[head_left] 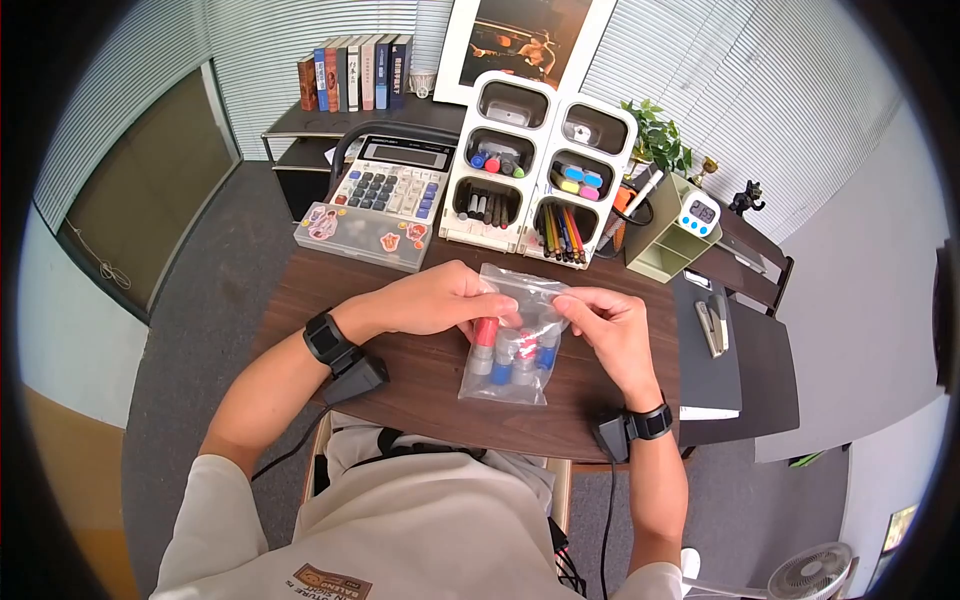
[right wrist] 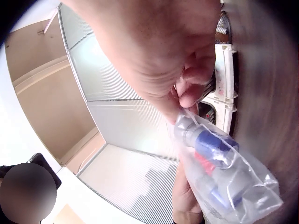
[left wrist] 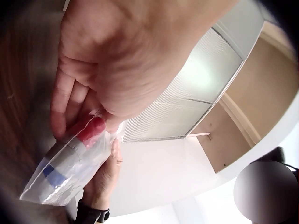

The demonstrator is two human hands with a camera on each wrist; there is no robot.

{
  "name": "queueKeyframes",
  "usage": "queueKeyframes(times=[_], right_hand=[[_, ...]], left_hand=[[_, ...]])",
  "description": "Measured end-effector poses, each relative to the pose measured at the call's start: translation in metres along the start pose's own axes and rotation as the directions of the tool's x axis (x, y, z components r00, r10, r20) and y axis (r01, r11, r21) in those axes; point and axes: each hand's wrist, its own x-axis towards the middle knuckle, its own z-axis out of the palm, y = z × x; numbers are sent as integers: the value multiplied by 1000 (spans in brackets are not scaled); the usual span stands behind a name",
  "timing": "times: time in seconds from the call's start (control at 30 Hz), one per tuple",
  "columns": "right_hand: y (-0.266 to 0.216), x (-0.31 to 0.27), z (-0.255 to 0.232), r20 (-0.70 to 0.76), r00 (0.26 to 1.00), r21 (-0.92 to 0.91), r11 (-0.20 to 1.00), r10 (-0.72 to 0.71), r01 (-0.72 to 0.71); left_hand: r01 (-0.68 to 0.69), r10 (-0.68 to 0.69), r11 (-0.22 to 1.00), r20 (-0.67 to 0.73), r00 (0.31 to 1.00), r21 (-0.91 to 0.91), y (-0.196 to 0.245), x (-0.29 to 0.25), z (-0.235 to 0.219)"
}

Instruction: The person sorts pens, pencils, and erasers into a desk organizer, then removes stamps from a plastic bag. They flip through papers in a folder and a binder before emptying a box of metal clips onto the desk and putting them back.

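A clear plastic zip bag (head_left: 532, 286) hangs upright over the desk, held between both hands. The left hand (head_left: 440, 298) pinches its upper left edge between thumb and fingers. At the upper right corner, the right hand (head_left: 612, 335) grips the plastic with thumb and forefinger. Inside are several small capped cylinders with grey, see-through parts, some red and some blue. One red part (left wrist: 93, 130) lies close by the left fingers in the left wrist view. A blue part (right wrist: 217, 147) shows through the plastic below the right hand in the right wrist view.
Behind the hands stand a large calculator (head_left: 390, 185), a clear stickered case (head_left: 362, 237) and a white organizer (head_left: 545, 130) of pens and markers. A green holder (head_left: 665, 235) with a timer (head_left: 700, 213) is to its right. A stapler (head_left: 712, 325) lies farther right.
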Motion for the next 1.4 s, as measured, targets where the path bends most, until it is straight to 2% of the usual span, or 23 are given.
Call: queueKeyframes(times=[0.13,0.2,0.27,0.4,0.5,0.6,0.67,0.7,0.8,0.87,0.93,1.0,1.07,1.1,1.17,1.4], right_hand=[[-1,1,-2,2,1000,40,999,14,-15],[-6,1,-4,98,976,-18,981,192,-191],[-7,-1,-1,109,983,-15,989,148,-147],[-9,-3,0,94,996,-26,1000,7,-5],[-6,-1,-1,100,995,-42,999,7,-3],[-4,-1,-1,92,996,-72,997,-7,13],[-3,-1,0,64,996,-93,993,-61,67],[-2,-1,0,36,993,-115,986,-115,118],[-3,-1,2,23,983,-84,980,-181,182],[-3,-2,2,28,983,-62,981,-183,184],[-4,-2,2,34,982,-41,982,-185,187],[-5,-2,2,78,996,-7,999,-32,33],[-2,-2,3,120,993,-5,1000,6,-5],[-1,-2,3,160,986,-4,999,44,-43],[-4,-2,3,153,988,-24,1000,21,-18],[-8,-4,1,107,992,-89,993,-62,72]], left_hand=[[-72,72,994,-2,997,83,2,0,-1],[-101,102,988,-6,995,113,2,0,-1],[-128,145,965,-60,988,229,3,0,-2],[-151,173,974,-119,978,170,-6,4,1],[-179,195,975,-113,974,132,-6,6,3],[-109,116,991,-96,989,83,-5,5,6],[105,-105,994,-16,994,41,-7,4,6],[105,-105,994,-16,994,41,-7,4,7],[79,-79,997,-12,997,-7,-2,2,9],[-47,55,982,-40,998,185,2,1,7],[-81,91,973,-38,995,217,-2,2,5],[-115,127,962,-34,991,249,-4,3,4],[-73,95,959,-66,993,275,-3,3,4],[-73,95,959,-66,993,275,-3,4,5],[-144,164,976,-117,979,165,-4,4,9],[-173,190,975,-121,974,140,-6,5,7]])
